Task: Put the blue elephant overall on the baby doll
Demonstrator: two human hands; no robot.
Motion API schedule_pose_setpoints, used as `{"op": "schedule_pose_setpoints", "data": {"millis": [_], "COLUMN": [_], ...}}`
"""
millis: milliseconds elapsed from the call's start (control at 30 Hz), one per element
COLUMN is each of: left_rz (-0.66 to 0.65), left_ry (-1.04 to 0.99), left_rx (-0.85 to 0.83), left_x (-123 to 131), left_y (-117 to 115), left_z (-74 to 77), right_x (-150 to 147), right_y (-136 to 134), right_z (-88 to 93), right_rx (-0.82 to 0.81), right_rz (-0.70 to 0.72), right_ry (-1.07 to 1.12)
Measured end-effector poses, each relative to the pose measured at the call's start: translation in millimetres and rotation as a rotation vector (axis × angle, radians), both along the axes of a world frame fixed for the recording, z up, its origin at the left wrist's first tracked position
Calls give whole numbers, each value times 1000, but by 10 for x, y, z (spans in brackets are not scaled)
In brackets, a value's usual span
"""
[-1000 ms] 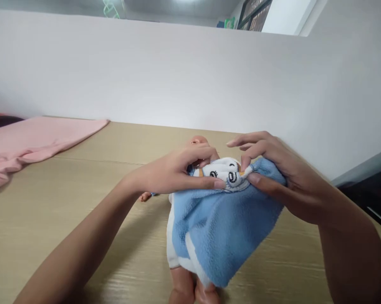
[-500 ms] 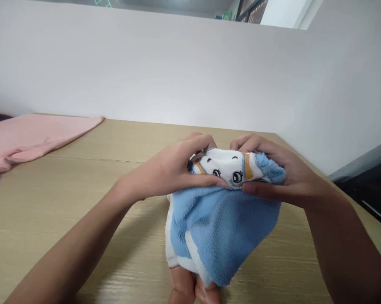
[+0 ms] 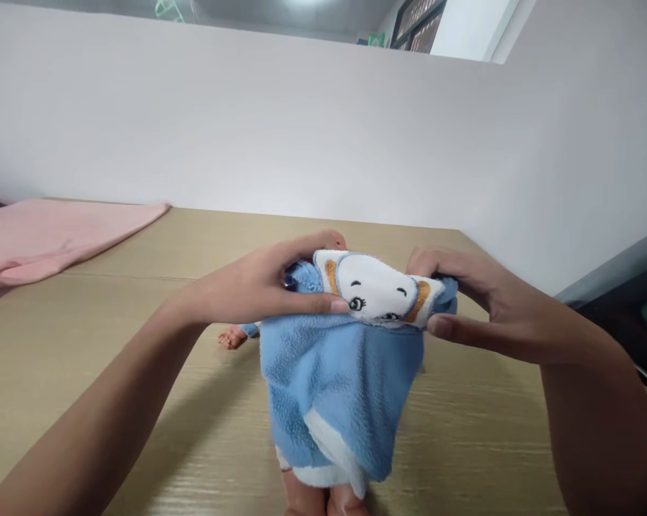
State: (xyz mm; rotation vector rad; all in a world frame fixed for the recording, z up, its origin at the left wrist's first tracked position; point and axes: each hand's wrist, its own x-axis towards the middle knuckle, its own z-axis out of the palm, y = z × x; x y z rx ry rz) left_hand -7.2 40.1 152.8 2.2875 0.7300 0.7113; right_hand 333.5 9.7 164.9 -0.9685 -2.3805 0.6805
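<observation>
A small doll lies on the wooden table (image 3: 140, 401), mostly covered by a blue fleece garment (image 3: 334, 387) with white trim. Its white hood (image 3: 374, 287) carries a stitched face with orange patches. My left hand (image 3: 248, 287) pinches the hood's left edge, thumb underneath. My right hand (image 3: 473, 308) grips the hood's right edge. Both hold the hood above the doll's head, which is hidden. One doll hand (image 3: 231, 337) sticks out at the left, and the doll's legs (image 3: 323, 502) show at the bottom edge.
A pink cloth (image 3: 44, 236) lies spread at the table's far left. A white partition wall (image 3: 323, 129) runs along the back and right of the table. A dark surface (image 3: 624, 315) sits beyond the table's right edge.
Both hands have lifted and stretched the hood, shifting it slightly left. The blue garment hangs lower over the doll's body, and the doll's left hand shows again.
</observation>
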Motion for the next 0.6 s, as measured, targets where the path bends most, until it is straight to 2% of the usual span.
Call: {"op": "schedule_pose_setpoints", "data": {"millis": [167, 300, 367, 500, 600], "left_rz": [23, 66, 67, 48, 60], "left_ry": [-78, -101, -154, -253, -301], "left_rx": [137, 240, 234, 232, 247], "left_x": [-4, 1, 16, 83, 157], "left_y": [46, 72, 80, 77, 58], "left_z": [-51, -89, -107, -139, -167], "right_x": [-42, -165, -208, -215, -199], "right_y": [4, 30, 14, -35, -35], "right_z": [-9, -56, -61, -51, -65], "right_rx": [206, 465, 551, 518, 355], "right_rz": [-129, -137, -126, -20, 19], "right_ry": [-84, 52, 112, 129, 39]}}
